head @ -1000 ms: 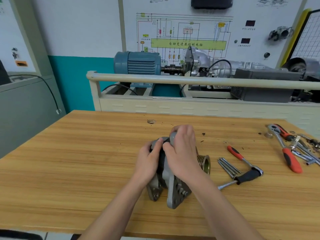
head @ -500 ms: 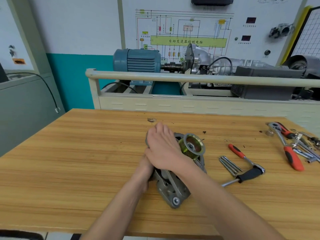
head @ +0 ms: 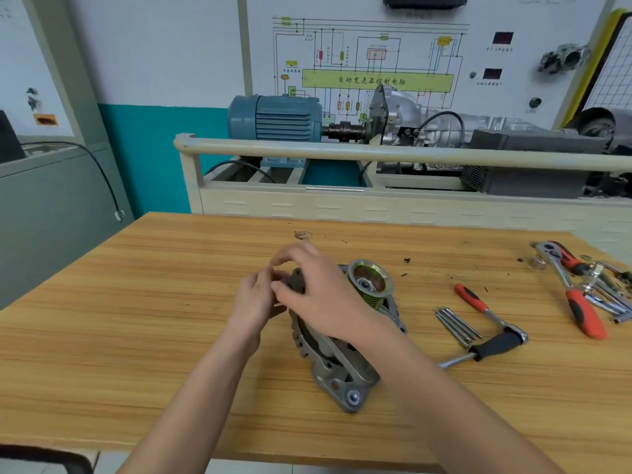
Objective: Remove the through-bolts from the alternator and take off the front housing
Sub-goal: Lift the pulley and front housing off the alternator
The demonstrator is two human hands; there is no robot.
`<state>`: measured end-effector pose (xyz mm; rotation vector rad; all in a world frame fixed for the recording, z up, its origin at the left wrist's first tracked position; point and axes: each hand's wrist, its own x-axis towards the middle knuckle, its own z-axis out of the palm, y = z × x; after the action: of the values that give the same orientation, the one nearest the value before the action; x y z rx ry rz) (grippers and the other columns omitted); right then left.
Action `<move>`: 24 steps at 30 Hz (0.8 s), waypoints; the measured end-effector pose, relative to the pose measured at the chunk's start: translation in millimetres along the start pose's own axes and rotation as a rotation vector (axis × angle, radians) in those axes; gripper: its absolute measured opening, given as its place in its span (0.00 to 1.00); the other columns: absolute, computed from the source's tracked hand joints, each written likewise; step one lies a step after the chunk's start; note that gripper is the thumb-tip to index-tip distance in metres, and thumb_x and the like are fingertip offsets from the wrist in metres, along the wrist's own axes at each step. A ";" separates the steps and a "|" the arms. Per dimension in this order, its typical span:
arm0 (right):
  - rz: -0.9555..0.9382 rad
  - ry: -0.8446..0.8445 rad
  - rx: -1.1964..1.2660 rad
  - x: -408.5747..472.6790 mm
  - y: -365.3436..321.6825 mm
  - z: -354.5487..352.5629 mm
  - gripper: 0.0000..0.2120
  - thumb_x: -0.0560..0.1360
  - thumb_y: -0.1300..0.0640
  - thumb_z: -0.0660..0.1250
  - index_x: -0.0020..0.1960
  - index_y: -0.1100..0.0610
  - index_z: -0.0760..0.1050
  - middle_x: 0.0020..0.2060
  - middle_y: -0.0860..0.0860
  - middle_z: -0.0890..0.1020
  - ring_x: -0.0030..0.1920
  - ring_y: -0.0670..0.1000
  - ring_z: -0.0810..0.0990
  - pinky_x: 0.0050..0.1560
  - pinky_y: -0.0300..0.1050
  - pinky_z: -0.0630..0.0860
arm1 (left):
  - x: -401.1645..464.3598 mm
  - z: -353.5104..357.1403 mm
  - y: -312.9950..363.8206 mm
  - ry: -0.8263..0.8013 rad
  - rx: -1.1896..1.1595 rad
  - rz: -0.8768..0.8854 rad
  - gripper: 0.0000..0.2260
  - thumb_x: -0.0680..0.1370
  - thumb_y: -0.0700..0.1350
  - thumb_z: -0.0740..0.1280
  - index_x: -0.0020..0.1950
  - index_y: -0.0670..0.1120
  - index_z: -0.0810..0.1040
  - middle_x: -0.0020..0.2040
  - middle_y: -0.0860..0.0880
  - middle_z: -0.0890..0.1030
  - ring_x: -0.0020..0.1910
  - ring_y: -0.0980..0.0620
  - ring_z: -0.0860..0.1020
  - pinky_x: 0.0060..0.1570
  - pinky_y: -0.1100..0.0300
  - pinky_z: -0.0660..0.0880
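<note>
Since half a second ago your right hand has slid off the pulley side toward the housing's 10 o'clock rim, and the alternator has tipped so the pulley faces up and toward 1 o'clock; your left hand sits at the rim's 9 o'clock side, its fingers curled against the casting, though whether they truly grip it is hidden behind your right hand; your right hand drapes over the top with fingers bent on the rim, the fingertips blurred, so I cannot tell if they pinch anything. The alternator rests mid-surface on the wooden surface, directly under both hands; the removed through-bolts appear to lie at its 3 o'clock, just beside a ratchet. Expect a heavy, stiff, cast-metal body, hard-edged and likely a little slick; take hold at the rim and the mounting ear at 6 o'clock, not the pulley, which probably spins.
</note>
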<state>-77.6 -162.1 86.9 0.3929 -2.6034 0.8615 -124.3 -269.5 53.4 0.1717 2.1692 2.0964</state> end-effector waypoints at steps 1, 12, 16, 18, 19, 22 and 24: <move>-0.021 0.063 0.097 -5.7 -1.6 -7.8 0.14 0.77 0.56 0.66 0.62 0.54 0.74 0.59 0.46 0.75 0.59 0.41 0.71 0.58 0.28 0.64 | -2.5 4.1 2.5 -0.019 -0.041 0.027 0.15 0.84 0.47 0.53 0.53 0.44 0.78 0.47 0.46 0.83 0.47 0.51 0.81 0.47 0.55 0.78; 0.363 0.043 0.050 -44.4 46.3 -91.2 0.01 0.71 0.54 0.74 0.41 0.49 0.82 0.50 0.43 0.79 0.56 0.46 0.75 0.62 0.53 0.71 | 2.7 34.0 10.5 0.116 0.145 0.120 0.03 0.75 0.43 0.70 0.41 0.49 0.80 0.47 0.48 0.81 0.51 0.45 0.80 0.53 0.45 0.78; 0.379 -0.025 0.009 -39.3 46.5 -87.9 0.03 0.71 0.50 0.74 0.40 0.46 0.81 0.49 0.43 0.80 0.53 0.46 0.76 0.57 0.49 0.73 | 7.3 35.3 10.6 0.138 0.165 0.131 0.03 0.74 0.43 0.72 0.41 0.47 0.80 0.44 0.48 0.81 0.47 0.46 0.81 0.50 0.45 0.79; 0.389 -0.046 -0.055 -34.0 43.9 -88.6 0.03 0.71 0.50 0.74 0.41 0.48 0.82 0.49 0.45 0.81 0.52 0.46 0.76 0.53 0.46 0.72 | 10.0 35.4 11.5 0.132 0.179 0.140 0.03 0.73 0.42 0.73 0.41 0.46 0.80 0.43 0.47 0.81 0.45 0.46 0.81 0.48 0.47 0.80; 0.383 -0.058 -0.113 -30.9 42.2 -88.7 0.04 0.71 0.50 0.74 0.42 0.50 0.83 0.49 0.46 0.81 0.51 0.46 0.76 0.50 0.44 0.72 | 11.6 35.3 12.9 0.125 0.179 0.136 0.03 0.73 0.42 0.73 0.41 0.46 0.80 0.43 0.47 0.82 0.44 0.47 0.81 0.47 0.48 0.80; 0.335 -0.089 -0.337 -22.0 34.7 -86.8 0.08 0.71 0.49 0.74 0.46 0.53 0.83 0.47 0.47 0.82 0.48 0.48 0.78 0.46 0.44 0.74 | 17.8 35.7 15.6 0.097 0.184 0.126 0.04 0.72 0.42 0.74 0.41 0.45 0.80 0.41 0.46 0.82 0.40 0.48 0.81 0.42 0.52 0.79; 0.301 -0.103 -0.413 -18.0 32.3 -85.0 0.08 0.71 0.50 0.74 0.46 0.53 0.83 0.47 0.48 0.83 0.47 0.49 0.79 0.45 0.46 0.77 | 20.6 35.7 15.3 0.088 0.191 0.122 0.04 0.72 0.42 0.74 0.40 0.45 0.80 0.40 0.47 0.82 0.39 0.48 0.81 0.40 0.54 0.79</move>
<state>-51.7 -82.2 125.9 -0.0733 -2.8879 0.3721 -138.8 -230.4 67.3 0.2398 2.4706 1.9891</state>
